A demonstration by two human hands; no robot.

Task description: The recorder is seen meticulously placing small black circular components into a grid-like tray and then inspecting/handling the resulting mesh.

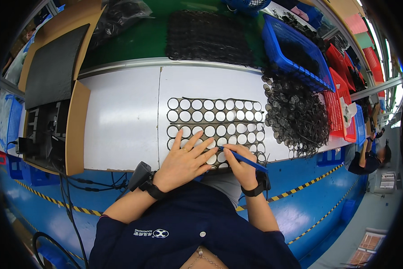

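Dark flat strips (215,122) with rows of round openings, white inside, lie side by side on the white table in front of me. My left hand (182,160) rests on the nearer rows, palm down with its fingers spread, holding nothing. Pinched in my right hand (242,171) is a slim blue pen-like tool (247,161). Its tip meets the strips close to my left fingertips; the exact contact is too small to make out. Both hands partly cover the near rows.
To the right is a heap of dark round pieces with thin tails (295,116), beside a blue basket (295,56) and red baskets (340,110). A cardboard box (78,127) stands left. Behind, a dark layered stack (208,36) lies on a green surface (134,42).
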